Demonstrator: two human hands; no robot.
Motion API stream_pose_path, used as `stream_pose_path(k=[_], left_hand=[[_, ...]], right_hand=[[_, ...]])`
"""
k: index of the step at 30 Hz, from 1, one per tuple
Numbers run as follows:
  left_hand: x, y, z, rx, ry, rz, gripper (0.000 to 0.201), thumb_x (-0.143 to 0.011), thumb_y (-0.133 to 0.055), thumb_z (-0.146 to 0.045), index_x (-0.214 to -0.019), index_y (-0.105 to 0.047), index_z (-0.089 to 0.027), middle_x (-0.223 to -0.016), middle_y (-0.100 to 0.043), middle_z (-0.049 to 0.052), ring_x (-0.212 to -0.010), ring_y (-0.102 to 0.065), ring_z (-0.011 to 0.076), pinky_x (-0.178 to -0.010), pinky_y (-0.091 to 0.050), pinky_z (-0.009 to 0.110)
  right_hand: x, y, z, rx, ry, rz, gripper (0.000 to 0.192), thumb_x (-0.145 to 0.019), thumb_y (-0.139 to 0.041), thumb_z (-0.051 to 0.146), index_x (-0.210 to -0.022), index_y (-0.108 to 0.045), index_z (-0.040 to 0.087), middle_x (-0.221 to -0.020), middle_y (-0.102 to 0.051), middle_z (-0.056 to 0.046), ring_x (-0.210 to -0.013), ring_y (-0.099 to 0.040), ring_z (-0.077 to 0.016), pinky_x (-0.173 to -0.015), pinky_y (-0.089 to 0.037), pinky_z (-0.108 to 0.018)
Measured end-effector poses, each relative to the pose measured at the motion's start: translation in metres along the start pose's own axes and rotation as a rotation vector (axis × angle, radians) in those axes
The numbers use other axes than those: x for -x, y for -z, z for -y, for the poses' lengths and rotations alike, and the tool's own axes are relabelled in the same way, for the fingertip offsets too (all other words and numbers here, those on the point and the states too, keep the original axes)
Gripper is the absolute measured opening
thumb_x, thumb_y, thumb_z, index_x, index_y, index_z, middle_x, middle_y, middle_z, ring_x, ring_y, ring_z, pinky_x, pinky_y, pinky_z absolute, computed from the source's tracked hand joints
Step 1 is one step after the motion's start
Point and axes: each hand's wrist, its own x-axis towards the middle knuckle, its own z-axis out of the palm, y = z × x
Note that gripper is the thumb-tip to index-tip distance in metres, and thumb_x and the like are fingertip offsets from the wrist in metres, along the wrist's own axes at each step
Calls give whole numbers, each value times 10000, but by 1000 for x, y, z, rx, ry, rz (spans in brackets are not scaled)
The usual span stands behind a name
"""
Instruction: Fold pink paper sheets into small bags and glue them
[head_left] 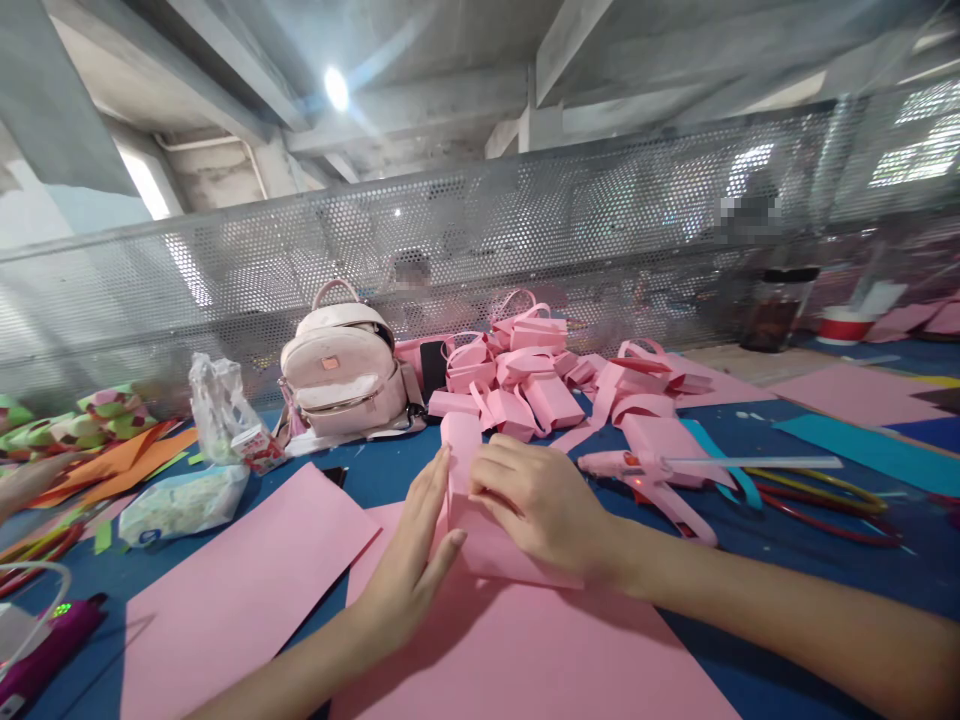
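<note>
On the blue table (787, 530), both hands' fingers press a folded pink paper piece (480, 510): left hand (412, 560) flat, right hand (536, 500) curled over it.

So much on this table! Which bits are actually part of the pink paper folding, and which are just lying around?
In use:
- left hand and right hand, pressing a folded pink piece
- pink sheets underneath
- pile of finished pink paper bags
- pink glue gun

Lying about:
- backpack
- plastic bags
- orange and green paper scraps
- dark jar
</note>
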Motion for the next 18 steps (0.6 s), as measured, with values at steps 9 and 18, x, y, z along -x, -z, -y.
stream_pose_path(k=[9, 18], left_hand=[[-14, 1, 12, 512, 289, -76, 1020, -890, -681, -537, -1609, 30, -407, -1731, 23, 43, -1579, 14, 342, -1240, -238, 577], [-16, 0, 21, 632, 303, -78, 1204, -736, -816, -600, -1612, -12, -407, -1722, -64, 119, -1545, -217, 394, -1164, -376, 583]], right_hand=[[2, -2, 1, -37, 52, 34, 189, -1019, -514, 142, -941, -682, 176, -870, -695, -48, -812, -564, -190, -717, -416, -296], [-1, 1, 4, -132, 22, -67, 194, -941, -444, 36, -973, -548, 197, -857, -627, -32, -763, -534, -177, -662, -404, -279]])
